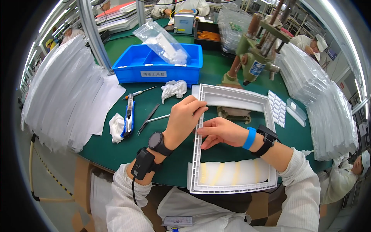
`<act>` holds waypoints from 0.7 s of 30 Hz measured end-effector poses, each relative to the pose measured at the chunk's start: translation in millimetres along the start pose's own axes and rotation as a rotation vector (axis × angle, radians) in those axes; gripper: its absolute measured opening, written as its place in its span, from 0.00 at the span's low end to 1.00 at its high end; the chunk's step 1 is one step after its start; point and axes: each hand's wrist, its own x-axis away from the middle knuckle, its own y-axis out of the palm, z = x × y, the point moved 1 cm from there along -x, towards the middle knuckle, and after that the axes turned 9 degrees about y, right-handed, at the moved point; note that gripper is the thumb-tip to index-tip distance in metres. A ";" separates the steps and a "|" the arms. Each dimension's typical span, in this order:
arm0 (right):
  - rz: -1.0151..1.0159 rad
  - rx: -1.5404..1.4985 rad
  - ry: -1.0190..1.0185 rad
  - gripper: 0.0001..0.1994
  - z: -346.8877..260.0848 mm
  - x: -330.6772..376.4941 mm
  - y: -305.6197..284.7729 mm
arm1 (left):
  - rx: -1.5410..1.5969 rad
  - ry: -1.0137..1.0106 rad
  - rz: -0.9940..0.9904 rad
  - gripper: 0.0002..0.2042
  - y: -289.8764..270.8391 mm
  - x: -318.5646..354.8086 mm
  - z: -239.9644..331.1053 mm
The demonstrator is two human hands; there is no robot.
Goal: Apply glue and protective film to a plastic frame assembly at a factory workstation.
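Note:
A white rectangular plastic frame [196, 164] lies in front of me, its near end over a white padded roll [228, 173] with yellow strips. My left hand [184, 118] pinches the upper part of the frame's left bar, fingertips pressed together. Reaching across the opening, my right hand [224, 133] has its thumb and fingers at the same bar, slightly nearer to me. Whether a small part sits between the fingertips of either hand is hidden. Left of my left hand lie dark tweezers [148, 119], a blue utility knife [128, 118] and an orange-tipped screwdriver [140, 92].
A green hand press [253, 58] rises behind the frame. Beyond the tools stands a blue divided bin [158, 72] with a plastic bag. Bagged sheets are stacked at left [69, 100] and right [328, 116]. A white sticker sheet [276, 108] lies right of the frame. Crumpled wipes [174, 89] are nearby.

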 end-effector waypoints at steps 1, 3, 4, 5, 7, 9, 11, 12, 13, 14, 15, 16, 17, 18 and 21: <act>-0.019 0.068 0.008 0.18 -3.4 4.9 -2.2 | -0.023 0.020 0.001 0.07 -0.1 1.0 4.2; 0.068 0.170 0.038 0.18 -13.0 23.7 -3.0 | 0.002 0.065 -0.006 0.07 0.0 1.2 16.2; 0.253 0.274 -0.203 0.18 -12.5 32.7 -8.4 | 0.035 0.117 0.014 0.08 2.5 -0.6 25.0; 0.434 0.384 -0.442 0.17 -13.6 44.3 -9.9 | 0.062 0.167 0.037 0.09 1.2 -1.6 37.3; 0.460 0.287 -0.484 0.14 -16.4 67.4 1.0 | 0.057 0.285 -0.009 0.11 -0.9 5.2 50.8; 0.472 0.287 -0.509 0.14 -9.6 83.5 13.2 | 0.016 0.381 0.004 0.12 -1.4 6.8 64.3; 0.579 0.350 -0.634 0.14 -3.8 89.4 22.9 | -0.021 0.426 0.001 0.13 -1.3 8.4 71.1; 0.693 0.519 -0.691 0.14 -2.3 93.4 26.0 | -0.045 0.433 -0.007 0.13 -1.0 9.2 71.7; 0.806 0.690 -0.741 0.15 -2.1 98.2 30.3 | -0.071 0.440 -0.016 0.14 -0.8 9.8 72.4; 0.885 0.835 -0.797 0.16 -2.6 103.6 35.4 | -0.057 0.455 -0.017 0.14 0.1 10.4 73.9; 0.977 0.995 -0.854 0.14 0.7 102.8 35.9 | -0.035 0.412 0.011 0.14 0.7 10.4 75.1; 0.976 1.002 -0.818 0.13 0.3 104.8 37.7 | -0.013 0.370 0.039 0.14 0.8 9.8 76.4; 0.975 1.007 -0.785 0.12 0.1 106.6 37.9 | 0.007 0.329 0.064 0.14 1.4 8.8 76.9; 0.998 1.006 -0.789 0.12 -1.5 107.7 34.9 | 0.018 0.310 0.077 0.13 -1.3 6.1 78.6; 0.709 0.335 -0.781 0.11 -11.3 108.8 11.6 | 0.037 0.148 0.107 0.10 -8.1 -0.6 78.2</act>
